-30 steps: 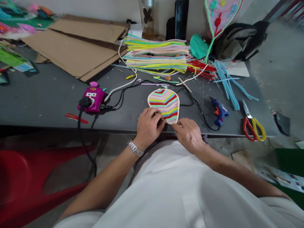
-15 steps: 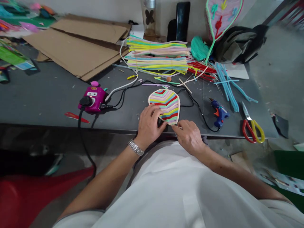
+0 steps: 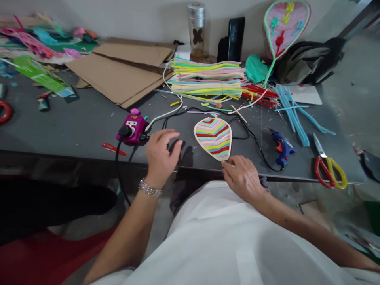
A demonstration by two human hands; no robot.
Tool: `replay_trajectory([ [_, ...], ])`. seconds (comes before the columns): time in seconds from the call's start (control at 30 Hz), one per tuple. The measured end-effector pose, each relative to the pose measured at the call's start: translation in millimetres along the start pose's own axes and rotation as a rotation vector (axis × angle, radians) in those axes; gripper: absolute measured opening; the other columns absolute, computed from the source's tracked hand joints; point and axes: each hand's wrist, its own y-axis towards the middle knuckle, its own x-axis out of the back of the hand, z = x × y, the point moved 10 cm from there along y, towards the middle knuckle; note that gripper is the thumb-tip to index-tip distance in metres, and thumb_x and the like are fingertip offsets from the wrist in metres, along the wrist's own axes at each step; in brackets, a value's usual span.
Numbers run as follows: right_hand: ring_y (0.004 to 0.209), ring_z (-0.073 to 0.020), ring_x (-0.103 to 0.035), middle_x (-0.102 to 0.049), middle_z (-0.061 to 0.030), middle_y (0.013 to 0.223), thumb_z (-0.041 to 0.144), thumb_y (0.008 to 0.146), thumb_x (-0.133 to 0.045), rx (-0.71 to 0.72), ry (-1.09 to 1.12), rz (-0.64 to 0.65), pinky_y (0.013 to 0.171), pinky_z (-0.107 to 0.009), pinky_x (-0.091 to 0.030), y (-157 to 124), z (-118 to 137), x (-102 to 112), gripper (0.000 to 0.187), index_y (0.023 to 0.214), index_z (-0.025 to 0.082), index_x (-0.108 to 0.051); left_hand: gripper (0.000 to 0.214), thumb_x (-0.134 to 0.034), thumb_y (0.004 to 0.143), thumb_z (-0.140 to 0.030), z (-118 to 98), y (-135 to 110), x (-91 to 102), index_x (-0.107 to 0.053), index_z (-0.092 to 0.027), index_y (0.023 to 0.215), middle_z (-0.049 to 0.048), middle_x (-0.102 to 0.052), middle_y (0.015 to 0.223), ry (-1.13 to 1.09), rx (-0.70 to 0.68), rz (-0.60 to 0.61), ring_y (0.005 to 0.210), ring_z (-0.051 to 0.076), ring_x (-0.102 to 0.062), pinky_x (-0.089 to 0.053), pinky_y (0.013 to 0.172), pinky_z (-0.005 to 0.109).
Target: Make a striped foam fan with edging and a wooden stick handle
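Observation:
A teardrop-shaped striped craft piece lies on the grey table, covered in bands of red, yellow, lilac and green pipe cleaner with a pale edging. At its pointed lower tip, my right hand is closed with thumb and fingers pinching the end. My left hand, with a metal watch on the wrist, hovers over the table edge left of the piece. Its thumb and fingers are apart and hold nothing. Nearest to it stands a magenta power adapter with a black plug in it.
Bundles of pipe cleaners lie behind the piece. A blue glue gun with its cord and scissors are on the right. Cardboard sheets, a bottle and a phone stand farther back. A red cutter lies near the front edge.
My left hand has let go of the striped piece and moved left, towards the power adapter. My right hand stays at the tip. The whole view has shifted slightly.

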Motion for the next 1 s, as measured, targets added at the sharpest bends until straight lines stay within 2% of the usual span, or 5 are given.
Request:
replay_trajectory([
  [0.17,0.084,-0.0227,-0.049,-0.065,-0.0098,0.092,0.015,0.097,-0.059,-0.011,0.021,0.019,0.071,-0.037,-0.027,0.2,0.2,-0.6,0.016,0.095,0.018,-0.074,0.016,-0.059,0.095,-0.027,21.6,-3.8,21.2,-0.074,-0.023,0.093,0.0053,-0.078,0.094,0.094,0.041,-0.02,0.093,0.027,-0.071,-0.054,0.092,0.046],
  [0.5,0.081,-0.0227,-0.048,-0.065,-0.0097,0.092,0.016,0.096,-0.061,0.01,-0.004,-0.001,0.071,-0.036,-0.027,-0.6,0.2,1.0,0.015,0.096,0.019,-0.075,0.016,-0.058,0.098,-0.028,-7.1,-16.9,-26.3,-0.073,-0.023,0.094,0.0035,-0.075,0.083,-0.032,-0.009,0.173,0.079,0.022,-0.068,-0.05,0.083,0.042],
  [0.7,0.082,-0.0227,-0.049,-0.065,-0.0094,0.09,0.017,0.098,-0.06,0.013,0.006,0.006,0.07,-0.036,-0.027,-0.5,0.7,0.6,0.016,0.1,0.018,-0.075,0.015,-0.059,0.097,-0.027,-0.1,-16.5,3.6,-0.074,-0.024,0.094,0.0056,-0.078,0.094,0.048,0.031,0.039,0.096,0.026,-0.069,-0.051,0.093,0.047],
  [0.87,0.08,-0.0226,-0.048,-0.065,-0.0091,0.089,0.017,0.097,-0.061,0.007,0.009,0.001,0.07,-0.037,-0.026,-0.5,0.1,1.4,0.015,0.1,0.018,-0.075,0.016,-0.061,0.093,-0.027,18.5,-24.8,25.1,-0.075,-0.02,0.096,0.0055,-0.069,0.093,-0.085,0.144,-0.059,0.075,0.017,-0.063,-0.056,0.074,0.034],
  [1.0,0.079,-0.022,-0.048,-0.065,-0.0089,0.09,0.017,0.097,-0.062,0.001,0.012,0.01,0.07,-0.036,-0.026,-1.5,-1.2,-1.0,0.014,0.101,0.018,-0.076,0.018,-0.069,0.083,-0.022,42.8,-30.0,27.1,-0.075,-0.02,0.1,0.0051,-0.073,0.099,-0.379,0.341,-0.112,0.087,0.018,-0.068,-0.059,0.089,0.036],
])
